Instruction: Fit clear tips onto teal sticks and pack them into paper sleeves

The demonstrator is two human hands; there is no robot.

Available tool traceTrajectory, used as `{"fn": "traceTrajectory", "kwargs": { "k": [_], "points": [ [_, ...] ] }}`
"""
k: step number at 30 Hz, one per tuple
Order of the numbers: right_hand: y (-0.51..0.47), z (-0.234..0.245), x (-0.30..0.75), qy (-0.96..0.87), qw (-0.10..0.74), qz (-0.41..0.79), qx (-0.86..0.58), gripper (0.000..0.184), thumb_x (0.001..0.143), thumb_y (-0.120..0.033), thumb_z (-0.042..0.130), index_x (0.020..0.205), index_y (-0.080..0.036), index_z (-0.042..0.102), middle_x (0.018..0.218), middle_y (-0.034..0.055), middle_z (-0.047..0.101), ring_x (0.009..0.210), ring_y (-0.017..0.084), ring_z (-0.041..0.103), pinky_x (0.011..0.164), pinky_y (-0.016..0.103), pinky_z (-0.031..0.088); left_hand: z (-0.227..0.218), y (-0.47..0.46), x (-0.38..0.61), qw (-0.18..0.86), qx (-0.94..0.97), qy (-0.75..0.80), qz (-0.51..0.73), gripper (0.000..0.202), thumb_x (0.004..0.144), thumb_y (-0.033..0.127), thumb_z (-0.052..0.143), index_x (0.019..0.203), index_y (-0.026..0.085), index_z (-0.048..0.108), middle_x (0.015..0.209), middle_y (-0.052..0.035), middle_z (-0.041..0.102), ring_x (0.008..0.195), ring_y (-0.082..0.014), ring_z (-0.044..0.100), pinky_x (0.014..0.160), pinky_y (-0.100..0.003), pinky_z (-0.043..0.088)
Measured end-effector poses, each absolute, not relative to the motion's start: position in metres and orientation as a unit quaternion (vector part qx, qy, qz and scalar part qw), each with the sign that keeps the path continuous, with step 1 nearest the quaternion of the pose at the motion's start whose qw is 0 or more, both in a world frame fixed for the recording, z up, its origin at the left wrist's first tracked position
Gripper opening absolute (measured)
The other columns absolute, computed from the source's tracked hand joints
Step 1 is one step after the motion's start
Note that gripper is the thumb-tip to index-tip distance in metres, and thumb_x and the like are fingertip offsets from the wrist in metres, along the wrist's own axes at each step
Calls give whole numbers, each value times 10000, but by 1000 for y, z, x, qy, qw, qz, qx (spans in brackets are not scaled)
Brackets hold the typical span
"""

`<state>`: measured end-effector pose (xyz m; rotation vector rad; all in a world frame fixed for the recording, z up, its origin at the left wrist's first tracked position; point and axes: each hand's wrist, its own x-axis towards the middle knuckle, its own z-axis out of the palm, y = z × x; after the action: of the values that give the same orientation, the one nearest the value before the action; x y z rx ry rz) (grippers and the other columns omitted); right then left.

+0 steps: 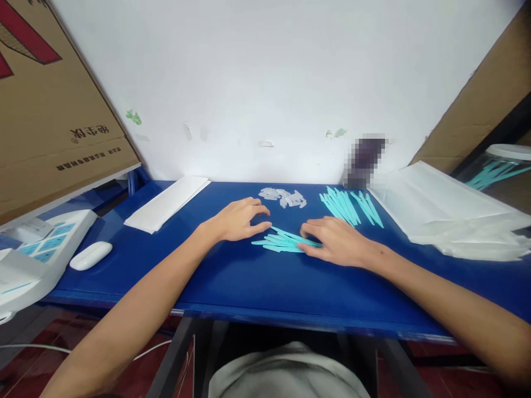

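Observation:
A loose bunch of thin turquoise sticks (280, 241) lies on the blue table, fanned toward the left. My right hand (332, 240) is closed around the bunch's right ends, thumb in front and fingers curled behind. Just left of the sticks, my left hand (243, 220) rests low over the table with thumb and fingers apart, holding nothing; its thumb tip is close to the stick tips. Behind the hands is a small pile of translucent whitish pieces (284, 197). More turquoise sticks (341, 205) lie side by side beyond my right hand.
White folded paper (168, 203) lies at the back left. A white oval case (91, 255) and a white device with blue panels (50, 249) stand farther left. Plastic bags (440, 204) and a clear jar (498, 171) with turquoise sticks are at right. A wall bounds the back.

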<state>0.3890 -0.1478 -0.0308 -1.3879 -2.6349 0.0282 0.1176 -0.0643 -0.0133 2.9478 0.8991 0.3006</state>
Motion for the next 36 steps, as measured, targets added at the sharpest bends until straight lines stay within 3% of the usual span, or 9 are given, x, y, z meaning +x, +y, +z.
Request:
{"fn": "traceTrajectory", "kwargs": {
  "k": [4, 7, 14, 19, 31, 36],
  "points": [
    [-147, -37, 391, -839, 190, 3, -510, 354, 844, -561, 616, 779, -213, 605, 671, -5, 592, 594, 146, 511, 576, 285, 272, -15, -64, 117, 31, 953, 292, 74, 523, 969, 579, 414, 1217, 190, 661, 1172, -111, 628, 1095, -279, 566, 916, -376, 427],
    [-150, -36, 392, -820, 253, 5, -513, 301, 805, -499, 639, 787, -200, 609, 636, -14, 546, 574, 138, 491, 567, 282, 293, -15, -63, 117, 44, 955, 287, 57, 553, 945, 617, 444, 1244, 204, 659, 1203, -117, 614, 1109, -289, 546, 947, -402, 418],
    [-152, -28, 391, -896, 120, 45, -425, 236, 932, -407, 537, 995, -206, 643, 996, 74, 617, 838, 208, 564, 732, 331, 405, -20, -64, 115, 107, 943, 315, 19, 820, 814, 774, 540, 1490, 321, 447, 1547, -133, 377, 1391, -382, 338, 1108, -557, 293],
    [-149, -31, 390, -882, 131, 91, -444, 207, 974, -354, 480, 966, -210, 628, 962, 54, 602, 698, 157, 536, 636, 303, 399, -29, -62, 117, 131, 935, 326, 35, 905, 789, 815, 528, 1536, 333, 363, 1615, -142, 275, 1472, -415, 219, 1147, -611, 218],
    [-140, -37, 396, -871, 137, 55, -468, 325, 997, -425, 456, 1034, -210, 698, 1011, 79, 621, 818, 196, 599, 697, 324, 435, -40, -64, 132, 164, 934, 314, 46, 1010, 730, 854, 563, 1562, 337, 316, 1641, -148, 225, 1489, -446, 178, 1154, -642, 202],
    [-142, -35, 394, -865, 143, 68, -477, 348, 972, -480, 492, 1029, -211, 705, 1002, 80, 630, 818, 206, 601, 702, 334, 441, -41, -64, 130, 177, 933, 310, 47, 855, 853, 809, 434, 1557, 337, 326, 1636, -140, 245, 1493, -416, 194, 1165, -630, 184]
  ]
}}
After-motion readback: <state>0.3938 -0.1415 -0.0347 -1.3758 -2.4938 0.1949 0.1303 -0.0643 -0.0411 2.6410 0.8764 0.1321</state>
